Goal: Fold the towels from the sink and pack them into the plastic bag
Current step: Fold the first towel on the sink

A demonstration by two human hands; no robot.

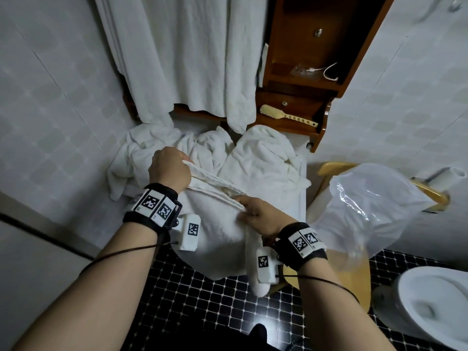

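A white terry towel (217, 236) lies draped over the near edge of the sink, its lower end hanging toward the black tiled floor (202, 300). The left hand (169, 168) and right hand (260, 216) each pinch its folded, layered top edge. More crumpled white towels (263, 155) are heaped just beyond. A clear plastic bag (374, 203) stands open to the right.
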